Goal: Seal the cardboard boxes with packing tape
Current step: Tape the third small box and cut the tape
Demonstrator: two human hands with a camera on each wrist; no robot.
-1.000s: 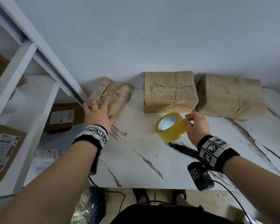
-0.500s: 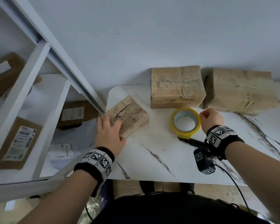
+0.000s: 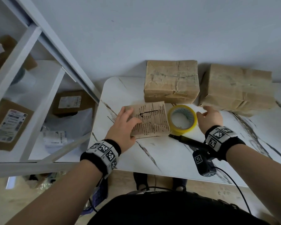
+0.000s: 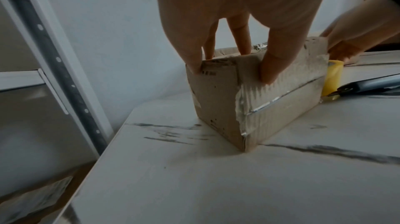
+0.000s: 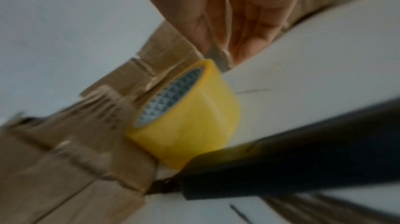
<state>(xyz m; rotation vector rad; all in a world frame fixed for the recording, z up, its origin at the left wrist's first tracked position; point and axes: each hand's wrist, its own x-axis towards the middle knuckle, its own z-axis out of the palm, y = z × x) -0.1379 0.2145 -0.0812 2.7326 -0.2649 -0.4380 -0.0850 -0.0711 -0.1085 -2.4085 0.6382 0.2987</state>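
A small torn cardboard box lies on the marble table. My left hand grips its left end, with the fingers over the top and the thumb on the near side. A yellow packing tape roll lies flat against the box's right side. My right hand is at the roll's right rim. In the blurred right wrist view its fingertips seem to pinch a short strip at the roll. Two larger taped boxes stand at the back.
A black utility knife lies just in front of the roll, under my right wrist. A white shelf frame stands to the left of the table, with parcels on and behind it. The wall runs right behind the boxes.
My left hand has slid the small box from the table's left corner to the right, up against the roll. The roll, held tilted before, now lies flat.
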